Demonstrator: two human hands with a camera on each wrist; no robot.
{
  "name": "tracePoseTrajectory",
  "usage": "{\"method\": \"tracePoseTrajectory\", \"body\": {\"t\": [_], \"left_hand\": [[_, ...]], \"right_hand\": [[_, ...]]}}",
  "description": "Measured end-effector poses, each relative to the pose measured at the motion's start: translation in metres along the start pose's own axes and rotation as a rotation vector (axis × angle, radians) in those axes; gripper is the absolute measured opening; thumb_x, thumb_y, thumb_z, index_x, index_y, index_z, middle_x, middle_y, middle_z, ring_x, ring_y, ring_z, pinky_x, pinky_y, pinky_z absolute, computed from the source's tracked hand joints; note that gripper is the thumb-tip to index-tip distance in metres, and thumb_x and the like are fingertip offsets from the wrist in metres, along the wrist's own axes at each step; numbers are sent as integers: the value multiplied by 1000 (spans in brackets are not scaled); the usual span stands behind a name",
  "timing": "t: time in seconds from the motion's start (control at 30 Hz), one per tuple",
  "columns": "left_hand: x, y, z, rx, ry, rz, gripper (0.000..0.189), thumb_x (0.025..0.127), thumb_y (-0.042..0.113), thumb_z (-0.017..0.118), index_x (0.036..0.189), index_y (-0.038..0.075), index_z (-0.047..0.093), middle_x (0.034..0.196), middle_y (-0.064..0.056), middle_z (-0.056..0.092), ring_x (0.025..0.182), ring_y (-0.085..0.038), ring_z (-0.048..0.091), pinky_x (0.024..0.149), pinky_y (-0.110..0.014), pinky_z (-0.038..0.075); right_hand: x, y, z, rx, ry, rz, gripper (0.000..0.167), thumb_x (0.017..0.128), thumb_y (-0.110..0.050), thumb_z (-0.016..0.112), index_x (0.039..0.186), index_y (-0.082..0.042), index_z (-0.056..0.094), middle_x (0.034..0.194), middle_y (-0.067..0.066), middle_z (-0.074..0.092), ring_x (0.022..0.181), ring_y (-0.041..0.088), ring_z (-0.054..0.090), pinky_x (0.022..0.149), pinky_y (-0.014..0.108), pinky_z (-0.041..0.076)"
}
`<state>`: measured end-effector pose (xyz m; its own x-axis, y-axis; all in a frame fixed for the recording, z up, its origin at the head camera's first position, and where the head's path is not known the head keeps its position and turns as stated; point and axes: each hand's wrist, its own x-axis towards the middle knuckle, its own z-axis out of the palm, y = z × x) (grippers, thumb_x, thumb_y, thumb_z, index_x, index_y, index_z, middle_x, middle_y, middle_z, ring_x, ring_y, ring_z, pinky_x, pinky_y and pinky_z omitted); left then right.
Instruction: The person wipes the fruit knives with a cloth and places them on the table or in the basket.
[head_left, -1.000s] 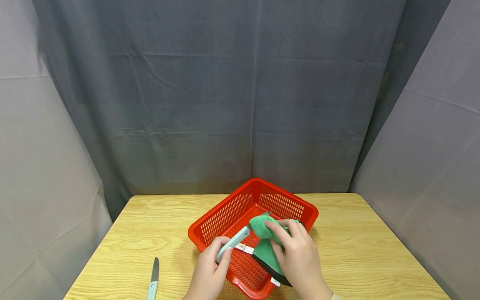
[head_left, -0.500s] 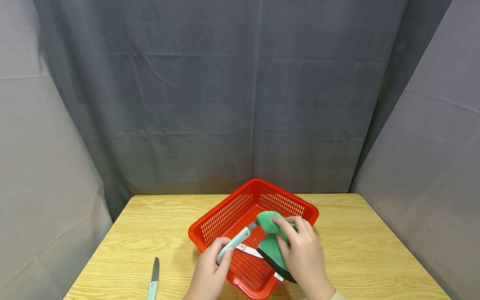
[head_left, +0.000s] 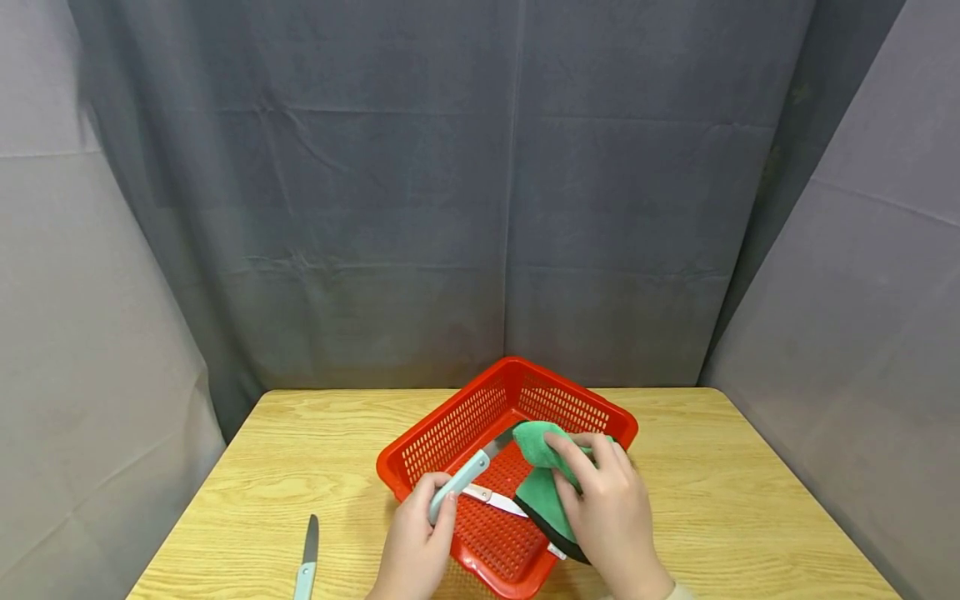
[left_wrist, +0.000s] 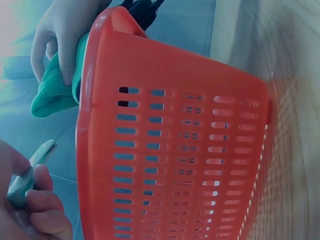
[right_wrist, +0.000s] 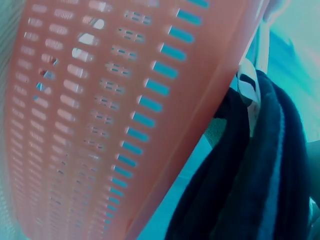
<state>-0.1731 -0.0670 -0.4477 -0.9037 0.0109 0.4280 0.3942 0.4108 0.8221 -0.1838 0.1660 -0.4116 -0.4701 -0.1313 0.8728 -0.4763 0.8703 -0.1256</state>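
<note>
The person's left grip is closed round the pale blue handle of a knife, thumb and fingers pinching it above the near left rim of the red basket. That hand points forward, and the knife slants over the basket, its grey blade reaching toward the basket's far right. The right grip pinches a folded green cloth above the basket's right side, back of the hand upward, fingers bent forward and down. The cloth meets the end of the blade in the head view; whether the tip is tucked inside or only hidden behind cannot be told.

Below, inside the basket, lies a white-bladed knife, its handle end partly covered by the left hand and its tip close to the cloth's dark edge. Left of the basket and well apart from it, a third knife lies on the bench. A grey curtain hangs beyond the basket. In both wrist views the basket's slotted wall blocks most of its inside.
</note>
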Motion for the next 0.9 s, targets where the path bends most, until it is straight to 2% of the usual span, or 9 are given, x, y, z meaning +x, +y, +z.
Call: {"method": "tracePoseTrajectory", "body": {"t": [0.4,0.9], "left_hand": [[0,-1,1,17,10,10,10,98,6,64,104,13,64,71,11,47,58,2,41,57,-20,41],[0,-4,4,6,18,61,12,97,6,65,104,17,65,71,13,46,59,3,41,57,-18,40]], "right_hand": [[-3,-12,3,26,-67,-84,63,64,-2,92,118,-26,75,105,2,68,85,20,64,67,37,57],[-4,-13,6,34,-111,-81,60,65,-3,93,116,-27,76,103,0,67,82,16,62,63,34,54]]}}
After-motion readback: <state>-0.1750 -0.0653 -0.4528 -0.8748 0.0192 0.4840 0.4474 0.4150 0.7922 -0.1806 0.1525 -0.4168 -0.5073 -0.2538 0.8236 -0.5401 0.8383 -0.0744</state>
